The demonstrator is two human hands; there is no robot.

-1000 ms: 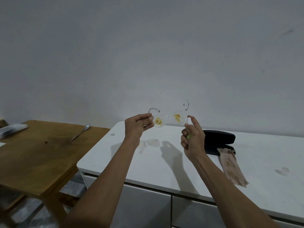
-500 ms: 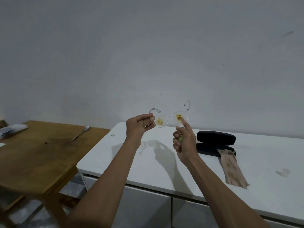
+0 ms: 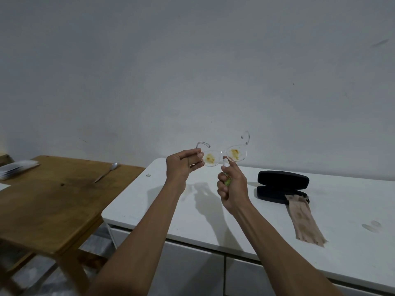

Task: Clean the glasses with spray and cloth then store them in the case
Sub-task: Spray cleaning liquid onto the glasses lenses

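Clear-framed glasses with yellow-brown smears on both lenses are held up in front of the wall, arms unfolded. My left hand pinches their left end. My right hand is wrapped around a small green spray bottle, its white nozzle just below the bridge, forefinger on top. An open black glasses case lies on the white cabinet top to the right. A beige cloth lies partly over the case's front edge.
A wooden table stands to the left, with a spoon and a stack of papers on it. A small smudge marks the cabinet top at the right. A grey wall rises behind.
My right hand with the spray bottle has moved left, from beside the right lens to below the bridge. The glasses have tilted slightly, right side higher.
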